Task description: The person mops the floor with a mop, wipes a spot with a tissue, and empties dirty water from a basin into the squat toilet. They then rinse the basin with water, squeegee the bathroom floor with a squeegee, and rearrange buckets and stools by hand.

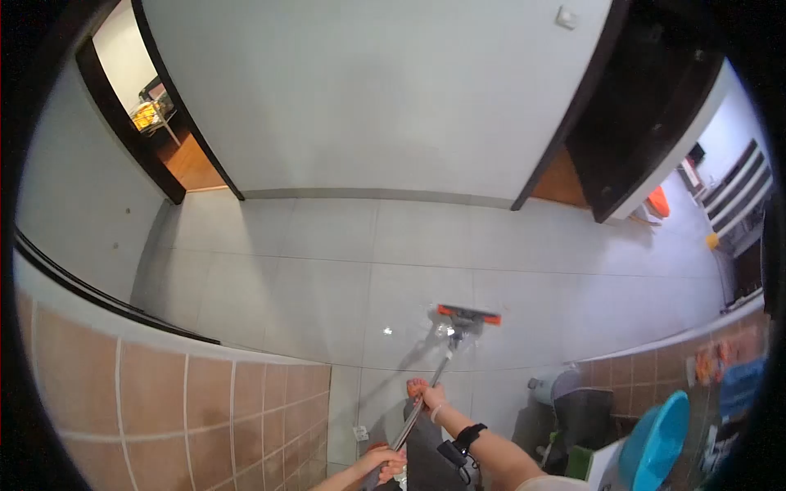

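A long-handled floor mop (469, 314) with a flat grey head and orange ends rests on the pale tiled floor in front of me. Its metal handle (443, 365) slants back toward my body. Partway down the handle, my right hand (434, 398) is wrapped around it, and a black strap with a small device (463, 442) sits on that forearm. Lower in view, my left hand (390, 463) grips the handle's near end. Close to the mop head the floor looks shiny, perhaps wet. One bare foot (416, 387) shows beside my right hand.
Brown-tiled low walls (205, 401) flank the opening where I stand. At right are a blue basin (655, 442) and a grey bin-like container (557, 386). A white wall (368, 98) stands ahead between a left doorway and a dark door (647, 106).
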### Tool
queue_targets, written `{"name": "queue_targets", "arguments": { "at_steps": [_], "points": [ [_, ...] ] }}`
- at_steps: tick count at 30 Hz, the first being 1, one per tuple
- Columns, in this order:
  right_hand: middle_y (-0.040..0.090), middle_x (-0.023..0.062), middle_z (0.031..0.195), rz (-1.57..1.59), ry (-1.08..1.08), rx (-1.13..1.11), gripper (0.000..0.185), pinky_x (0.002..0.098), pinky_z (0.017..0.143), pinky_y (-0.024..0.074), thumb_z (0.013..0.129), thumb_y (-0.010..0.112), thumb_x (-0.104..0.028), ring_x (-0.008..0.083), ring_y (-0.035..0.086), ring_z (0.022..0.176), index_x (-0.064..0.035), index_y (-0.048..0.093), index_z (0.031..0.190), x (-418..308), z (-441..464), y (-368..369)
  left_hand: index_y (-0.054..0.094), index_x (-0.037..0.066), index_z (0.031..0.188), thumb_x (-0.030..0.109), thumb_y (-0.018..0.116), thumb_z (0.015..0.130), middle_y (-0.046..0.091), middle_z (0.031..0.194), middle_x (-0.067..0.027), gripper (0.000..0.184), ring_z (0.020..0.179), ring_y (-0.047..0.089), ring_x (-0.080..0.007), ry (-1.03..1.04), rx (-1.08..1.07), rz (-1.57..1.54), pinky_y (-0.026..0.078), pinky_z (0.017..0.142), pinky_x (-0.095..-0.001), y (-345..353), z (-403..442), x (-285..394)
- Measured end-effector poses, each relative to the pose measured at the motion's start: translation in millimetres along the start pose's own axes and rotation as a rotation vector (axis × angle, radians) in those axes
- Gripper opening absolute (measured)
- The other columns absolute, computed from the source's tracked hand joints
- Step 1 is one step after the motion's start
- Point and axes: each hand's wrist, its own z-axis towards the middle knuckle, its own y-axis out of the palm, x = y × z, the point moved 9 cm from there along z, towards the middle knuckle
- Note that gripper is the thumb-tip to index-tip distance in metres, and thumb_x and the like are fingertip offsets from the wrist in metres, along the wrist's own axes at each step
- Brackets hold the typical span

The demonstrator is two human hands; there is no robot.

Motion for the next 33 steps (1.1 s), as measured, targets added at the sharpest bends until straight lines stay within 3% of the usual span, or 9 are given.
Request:
{"name": "queue_targets", "arguments": {
  "at_steps": [2,5,12,16,19,22,25,29,33],
  "points": [
    [0.046,0.0105,0.052,-0.302,0.005,0.121,0.037,0.0335,0.033,0.0406,0.075,0.054,-0.005,0.0206,0.048,0.039,0.0052,0.031,0.102,-15.6,-63.7,35.7,0.039,0.011,0.079,0.012,0.044,0.084,0.031,0.054,0.0030,0.007,0.036,0.030,-0.0054,0.148,0.099,0.018,0.027,0.028,-0.0197,8.0,-10.3,-19.2],
    [0.045,0.0105,0.053,-0.212,0.005,-0.130,0.037,0.0334,0.033,0.0395,0.074,0.052,-0.002,0.0202,0.047,0.038,0.0040,0.030,0.103,-114.8,78.7,223.1,0.039,0.012,0.061,0.018,0.049,0.080,0.039,0.049,0.0012,0.022,0.037,0.038,-0.0081,0.362,0.466,0.181,0.031,0.035,-0.0217,26.2,-7.0,189.0],
    [0.048,0.0107,0.068,-0.385,-0.050,-0.337,0.047,0.0328,0.041,0.0435,0.073,0.053,0.000,0.0197,0.051,0.049,0.0036,0.026,0.112,-192.5,223.4,271.4,0.043,0.011,0.056,0.029,0.042,0.083,0.045,0.048,-0.0007,0.033,0.039,0.042,-0.0089,0.694,0.498,0.483,0.035,0.038,-0.0218,-67.7,98.6,404.1],
    [0.055,0.0141,0.067,-1.077,-0.296,-0.299,0.026,0.0345,0.046,0.0454,0.070,0.057,-0.005,0.0208,0.055,0.056,0.0039,0.048,0.092,-144.6,321.3,323.1,0.049,0.007,0.081,0.028,0.046,0.086,0.045,0.058,0.0045,0.022,0.037,0.036,-0.0017,0.893,0.257,-0.367,0.030,0.031,-0.0140,-156.6,103.5,479.1],
    [0.061,0.0093,0.064,-2.383,-0.710,-0.741,0.016,0.0380,0.053,0.0451,0.065,0.066,-0.017,0.0193,0.060,0.066,-0.0051,0.062,0.074,-95.6,325.7,344.7,0.049,0.007,0.089,0.027,0.045,0.087,0.041,0.059,0.0051,0.020,0.036,0.032,-0.0023,0.838,0.036,-0.497,0.028,0.030,-0.0142,-190.1,127.9,440.3],
    [0.060,0.0080,0.100,-2.895,-0.300,-0.966,0.037,0.0416,0.076,0.0421,0.065,0.068,-0.030,0.0275,0.055,0.095,-0.0095,0.063,0.096,-91.6,227.8,323.4,0.048,0.008,0.093,0.029,0.045,0.086,0.038,0.056,0.0054,0.022,0.036,0.030,-0.0023,0.791,0.273,-0.424,0.026,0.028,-0.0151,-167.0,96.2,324.8],
    [0.059,0.0070,0.103,-2.915,-0.363,-0.854,0.037,0.0492,0.077,0.0395,0.067,0.068,-0.030,0.0276,0.056,0.093,-0.0131,0.062,0.099,-78.4,254.5,312.3,0.050,0.009,0.094,0.033,0.046,0.085,0.041,0.056,0.0021,0.026,0.036,0.035,-0.0094,0.740,0.542,-0.490,0.028,0.031,-0.0226,-148.2,78.5,233.9],
    [0.062,0.0049,0.092,-2.589,-0.473,-0.526,0.022,0.0440,0.067,0.0380,0.076,0.056,-0.025,0.0219,0.056,0.086,-0.0101,0.064,0.090,-44.5,189.4,264.4,0.047,0.007,0.097,0.034,0.036,0.088,0.042,0.056,-0.0029,0.031,0.039,0.039,-0.0140,0.470,0.198,-0.947,0.031,0.034,-0.0265,-16.5,8.9,84.9],
    [0.062,0.0033,0.093,-2.421,-0.479,-1.030,0.022,0.0421,0.065,0.0423,0.076,0.054,-0.026,0.0227,0.058,0.085,-0.0113,0.065,0.088,117.9,3.2,173.6,0.046,0.009,0.082,0.042,0.043,0.085,0.043,0.051,-0.0003,0.033,0.033,0.036,-0.0118,0.265,0.610,-0.748,0.030,0.030,-0.0248,90.7,-111.1,13.0]
  ]
}}
